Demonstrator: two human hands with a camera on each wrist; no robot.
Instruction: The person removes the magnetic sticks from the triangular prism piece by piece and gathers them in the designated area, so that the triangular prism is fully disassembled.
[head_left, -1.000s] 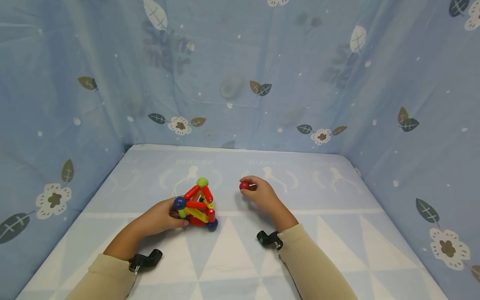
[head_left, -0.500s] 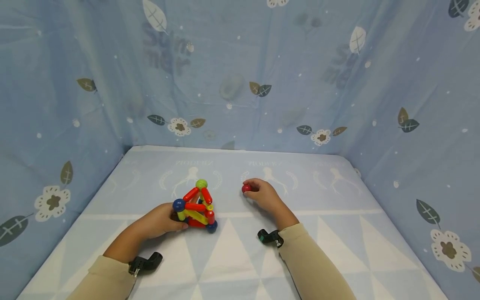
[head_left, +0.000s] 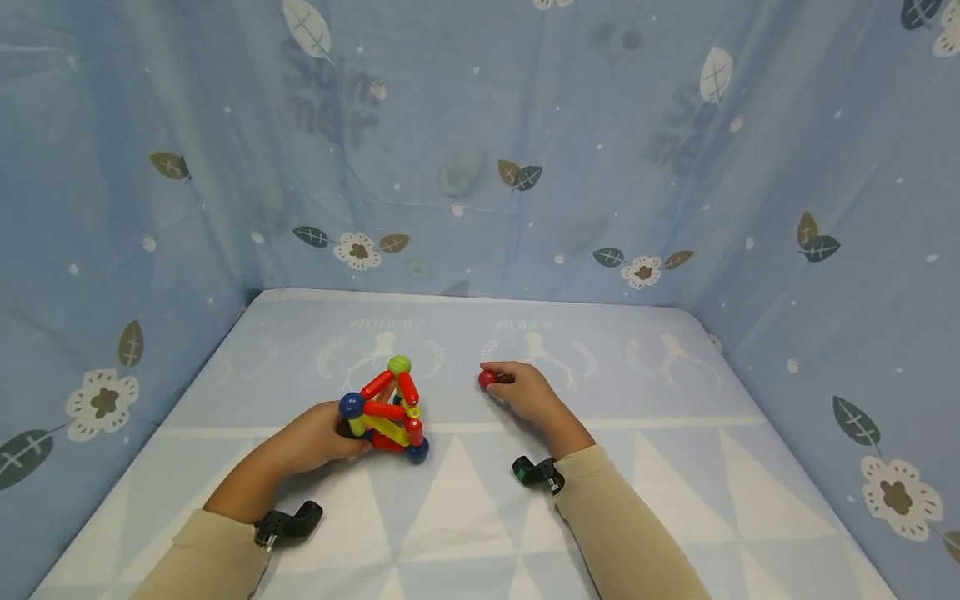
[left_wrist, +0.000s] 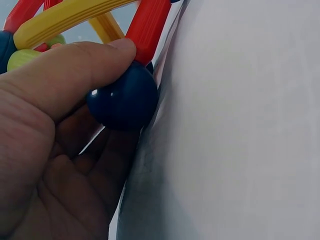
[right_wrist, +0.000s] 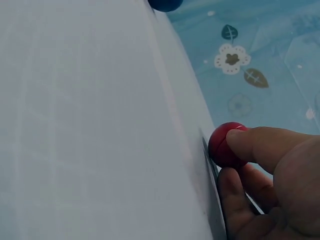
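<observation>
A structure of magnetic sticks and balls (head_left: 386, 411) stands on the table at left of centre in the head view. Its sticks are red and yellow, with a green ball (head_left: 399, 364) on top and dark blue balls at the lower corners. My left hand (head_left: 318, 435) grips it from the left; in the left wrist view the thumb lies by a red stick (left_wrist: 149, 30) and a blue ball (left_wrist: 125, 97) at a lower corner. To the right, my right hand (head_left: 527, 394) pinches a red ball (right_wrist: 227, 145) between thumb and fingers, close over the table.
The table (head_left: 450, 517) wears a cloth with pale blue and white triangles. A blue printed curtain (head_left: 480, 167) encloses it at the back and both sides. Black wrist-worn devices (head_left: 291, 523) sit at both sleeve cuffs.
The structure and my left hand have shifted slightly to the left. My right hand, with the red ball, moved a little right and nearer, then back left.
</observation>
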